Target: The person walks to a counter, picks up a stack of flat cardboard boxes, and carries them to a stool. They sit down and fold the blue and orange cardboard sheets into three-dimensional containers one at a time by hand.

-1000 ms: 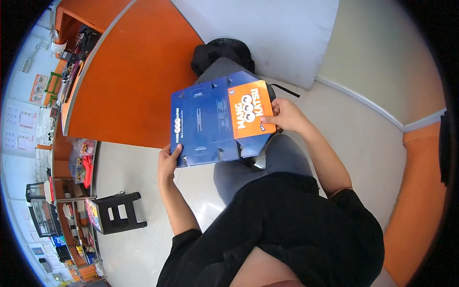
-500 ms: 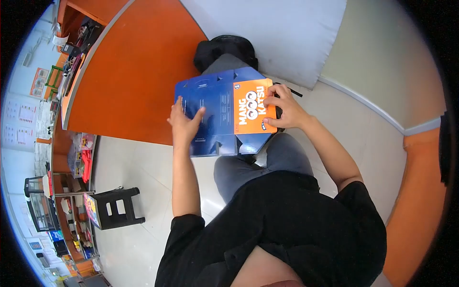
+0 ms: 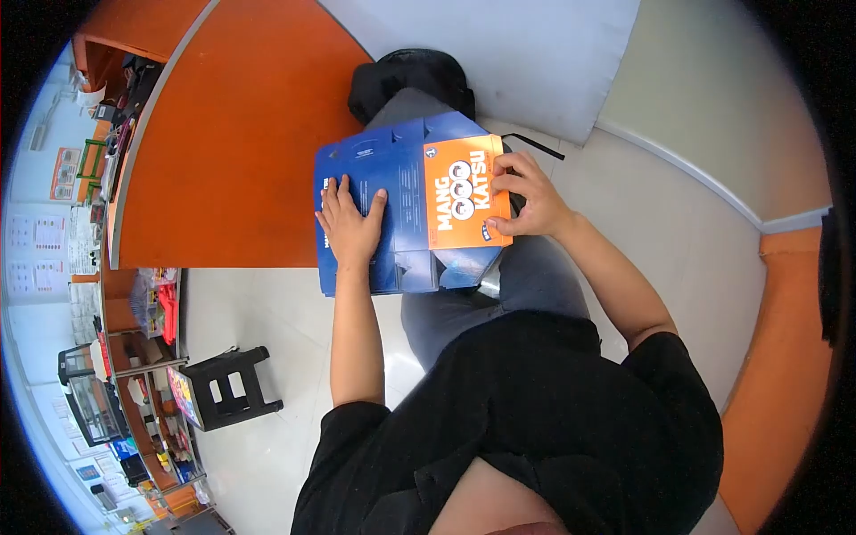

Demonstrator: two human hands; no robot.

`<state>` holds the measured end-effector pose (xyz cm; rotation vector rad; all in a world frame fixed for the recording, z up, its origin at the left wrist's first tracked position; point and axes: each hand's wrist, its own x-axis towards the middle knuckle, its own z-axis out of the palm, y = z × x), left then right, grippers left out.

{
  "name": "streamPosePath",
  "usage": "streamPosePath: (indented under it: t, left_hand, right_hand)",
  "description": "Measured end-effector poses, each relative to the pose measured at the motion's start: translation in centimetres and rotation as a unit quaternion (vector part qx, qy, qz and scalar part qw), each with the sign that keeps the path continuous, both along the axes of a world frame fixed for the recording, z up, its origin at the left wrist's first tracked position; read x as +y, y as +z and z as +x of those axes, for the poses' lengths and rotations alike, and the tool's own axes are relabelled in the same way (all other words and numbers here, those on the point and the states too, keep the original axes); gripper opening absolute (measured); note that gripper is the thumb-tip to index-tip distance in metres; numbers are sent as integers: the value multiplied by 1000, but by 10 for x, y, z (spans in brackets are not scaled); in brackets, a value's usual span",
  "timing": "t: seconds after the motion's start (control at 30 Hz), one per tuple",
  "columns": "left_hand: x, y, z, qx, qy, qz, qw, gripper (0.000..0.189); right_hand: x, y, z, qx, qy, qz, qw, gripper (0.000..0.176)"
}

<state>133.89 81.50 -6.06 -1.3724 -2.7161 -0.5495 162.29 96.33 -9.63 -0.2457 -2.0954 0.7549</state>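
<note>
Head view: over the legs (image 3: 544, 276), a flattened blue-and-orange carton (image 3: 408, 201) is covered on its blue side by the left hand (image 3: 352, 230), fingers spread; its orange edge is touched by the right hand's (image 3: 537, 203) curled fingers; whether pinched cannot be told.

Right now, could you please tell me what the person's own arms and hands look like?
The left hand and the right hand are both ungloved, with no watch or bracelet visible. The left sleeve and the right sleeve are plain black and short, ending near the elbows. No cables show.
</note>
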Motion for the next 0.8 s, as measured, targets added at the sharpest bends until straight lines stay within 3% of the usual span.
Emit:
streamPosePath:
  t: [0.6,0.7,0.8]
  left_hand:
    - [3,8,1,-9,13,-23,1000,82]
    - [5,5,-1,-5,12,-22,1000,82]
    - [2,2,-3,-1,9,-26,1000,83]
  right_hand:
    - [6,1,-4,43,13,46,998,35]
    - [1,0,-6,63,11,-12,998,35]
    - [0,5,0,11,1,8,1000,35]
